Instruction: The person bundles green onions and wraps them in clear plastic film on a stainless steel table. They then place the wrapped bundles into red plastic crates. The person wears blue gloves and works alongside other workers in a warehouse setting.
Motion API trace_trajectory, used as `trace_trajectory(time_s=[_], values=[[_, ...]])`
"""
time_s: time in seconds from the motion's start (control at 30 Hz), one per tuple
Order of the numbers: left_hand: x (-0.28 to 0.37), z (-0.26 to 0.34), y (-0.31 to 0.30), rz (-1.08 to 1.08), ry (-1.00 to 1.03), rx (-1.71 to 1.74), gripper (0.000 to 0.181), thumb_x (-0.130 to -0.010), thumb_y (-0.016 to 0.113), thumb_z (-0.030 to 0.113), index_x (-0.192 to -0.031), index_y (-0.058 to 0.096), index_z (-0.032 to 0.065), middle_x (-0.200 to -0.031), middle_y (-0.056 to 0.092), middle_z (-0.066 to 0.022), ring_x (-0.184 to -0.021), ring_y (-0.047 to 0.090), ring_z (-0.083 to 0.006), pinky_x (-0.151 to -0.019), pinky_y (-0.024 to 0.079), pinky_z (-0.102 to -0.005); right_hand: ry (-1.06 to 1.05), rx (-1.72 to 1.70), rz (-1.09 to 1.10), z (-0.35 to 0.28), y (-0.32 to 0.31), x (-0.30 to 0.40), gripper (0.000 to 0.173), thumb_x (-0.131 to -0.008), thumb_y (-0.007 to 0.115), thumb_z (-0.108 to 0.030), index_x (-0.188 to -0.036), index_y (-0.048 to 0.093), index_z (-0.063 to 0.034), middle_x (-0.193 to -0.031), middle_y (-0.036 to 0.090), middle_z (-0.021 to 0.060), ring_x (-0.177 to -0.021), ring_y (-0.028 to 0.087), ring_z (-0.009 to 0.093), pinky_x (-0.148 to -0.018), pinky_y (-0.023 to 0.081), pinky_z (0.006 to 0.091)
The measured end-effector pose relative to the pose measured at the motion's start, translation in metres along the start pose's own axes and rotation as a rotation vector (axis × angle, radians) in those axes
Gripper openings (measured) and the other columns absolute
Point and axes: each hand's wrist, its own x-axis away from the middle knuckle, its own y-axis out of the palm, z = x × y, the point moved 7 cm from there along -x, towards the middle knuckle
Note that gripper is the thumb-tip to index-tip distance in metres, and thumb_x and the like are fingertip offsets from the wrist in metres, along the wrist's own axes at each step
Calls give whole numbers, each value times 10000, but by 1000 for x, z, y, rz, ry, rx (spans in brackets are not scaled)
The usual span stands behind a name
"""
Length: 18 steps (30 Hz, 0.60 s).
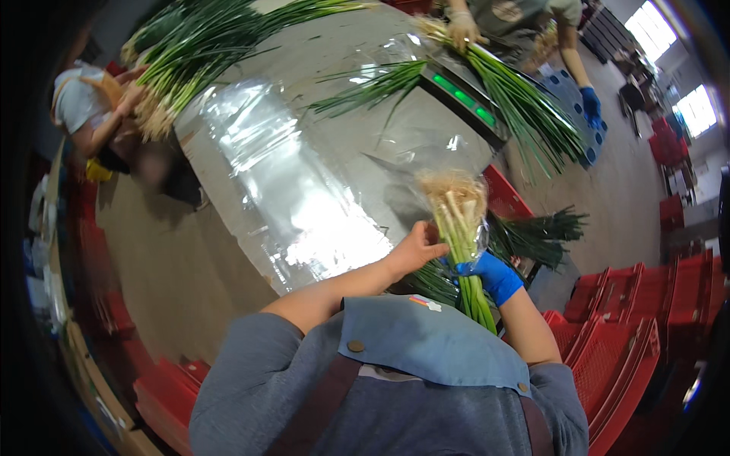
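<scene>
In front of my chest, a bunch of green onions points its pale roots away from me. A clear plastic bag surrounds the root end and the upper stalks. My right hand, in a blue glove, grips the green stalks below the bag's mouth. At the left side of the bunch, my bare left hand has its thumb and fingers on the bag's edge. The leaf ends hang down against my apron.
Flat clear bags lie on the table. Beyond stands a scale with a green-lit display. Two co-workers handle green onions, one at the left, one at the far right. Red plastic crates stand to my right.
</scene>
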Motion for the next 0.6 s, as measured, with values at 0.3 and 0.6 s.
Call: trace_trajectory(time_s=[0.3,0.6], values=[[-31,-15,81,-287,-286,570,426,-802,660,92,-1200,533,9,-1089,631,-132,-994,620,-250,-900,494,-389,-11,-404,-281,34,5,49,611,-775,733,-315,-1240,509,11,-1126,607,150,-1035,604,254,-910,488,363],[-110,-36,108,-109,-359,562,360,-867,608,197,-1147,516,-10,-983,642,-156,-901,641,-270,-812,538,-413,-393,-240,-11,118,-26,161,800,-741,756,-431,-1352,421,-38,-1196,571,105,-1119,523,195,-979,395,351]])
